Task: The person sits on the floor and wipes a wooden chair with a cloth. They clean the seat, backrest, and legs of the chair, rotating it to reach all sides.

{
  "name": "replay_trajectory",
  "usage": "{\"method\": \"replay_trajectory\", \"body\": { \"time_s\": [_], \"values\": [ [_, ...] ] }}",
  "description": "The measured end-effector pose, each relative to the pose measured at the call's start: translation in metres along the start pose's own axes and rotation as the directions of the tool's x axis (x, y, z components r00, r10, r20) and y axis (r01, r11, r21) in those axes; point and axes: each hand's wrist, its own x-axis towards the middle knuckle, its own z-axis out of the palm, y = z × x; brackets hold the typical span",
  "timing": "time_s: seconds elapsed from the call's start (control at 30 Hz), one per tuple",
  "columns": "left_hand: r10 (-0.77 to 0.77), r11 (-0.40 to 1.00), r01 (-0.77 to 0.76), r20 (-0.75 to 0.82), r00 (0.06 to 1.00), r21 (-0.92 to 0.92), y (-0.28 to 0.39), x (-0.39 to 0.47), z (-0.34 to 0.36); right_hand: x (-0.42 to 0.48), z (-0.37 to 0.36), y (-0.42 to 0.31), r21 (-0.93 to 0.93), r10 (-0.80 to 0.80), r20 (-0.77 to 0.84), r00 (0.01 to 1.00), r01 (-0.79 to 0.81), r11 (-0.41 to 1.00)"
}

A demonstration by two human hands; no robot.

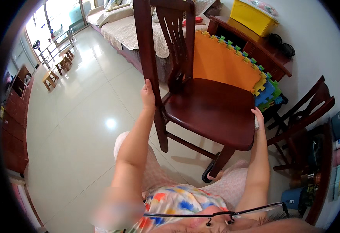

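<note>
A dark red-brown wooden chair [210, 107] with a slatted back is right in front of me, tilted and apparently lifted off the tiled floor. My left hand [149, 96] grips the rear upright of its back, just above seat height. At the seat's far right edge, my right hand [259, 116] holds on with the thumb on top; its other fingers are hidden below. A bit of white cloth [256, 123] shows between that hand and the seat edge. One front leg of the chair hangs close to my slippered foot [209, 171].
Interlocking foam mats [222, 61] lean against a wooden cabinet [263, 52] bearing a yellow bin [253, 19]. Another wooden chair [298, 125] stands at the right by a table edge [323, 174]. A covered sofa [146, 35] lies behind; small wooden stools [50, 78] stand far left.
</note>
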Motion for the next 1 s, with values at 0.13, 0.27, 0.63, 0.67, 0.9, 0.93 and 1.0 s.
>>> {"method": "replay_trajectory", "body": {
  "time_s": [0.13, 0.27, 0.63, 0.67, 0.9, 0.93, 1.0],
  "values": [
    [0.084, 0.989, -0.073, -0.082, 0.993, 0.125, 0.026, 0.011, -0.041, -0.007, 0.058, -0.001, -0.049, 0.015, 0.109, 0.994, -0.010, 0.999],
    [0.144, 0.981, -0.126, -0.126, 0.982, 0.147, 0.045, 0.010, -0.039, 0.054, 0.041, 0.026, -0.017, -0.050, 0.233, 0.971, 0.055, 0.998],
    [0.239, 0.964, -0.195, -0.270, 0.933, 0.181, 0.071, -0.007, -0.074, 0.138, 0.123, 0.073, -0.022, -0.022, 0.518, 0.855, 0.038, 0.999],
    [0.249, 0.960, -0.200, -0.267, 0.931, 0.198, 0.069, -0.005, -0.077, 0.137, 0.129, 0.073, -0.013, 0.001, 0.527, 0.850, 0.007, 1.000],
    [0.237, 0.963, -0.177, -0.325, 0.916, 0.203, 0.071, -0.009, -0.096, 0.125, 0.175, 0.074, 0.013, 0.117, 0.525, 0.843, -0.146, 0.989],
    [0.228, 0.965, -0.170, -0.318, 0.920, 0.200, 0.069, -0.005, -0.087, 0.144, 0.166, 0.083, 0.053, 0.106, 0.527, 0.843, -0.157, 0.986],
    [0.195, 0.970, -0.136, -0.309, 0.931, 0.204, 0.070, 0.000, -0.074, 0.172, 0.154, 0.094, -0.005, 0.101, 0.449, 0.888, -0.110, 0.994]
  ]
}}
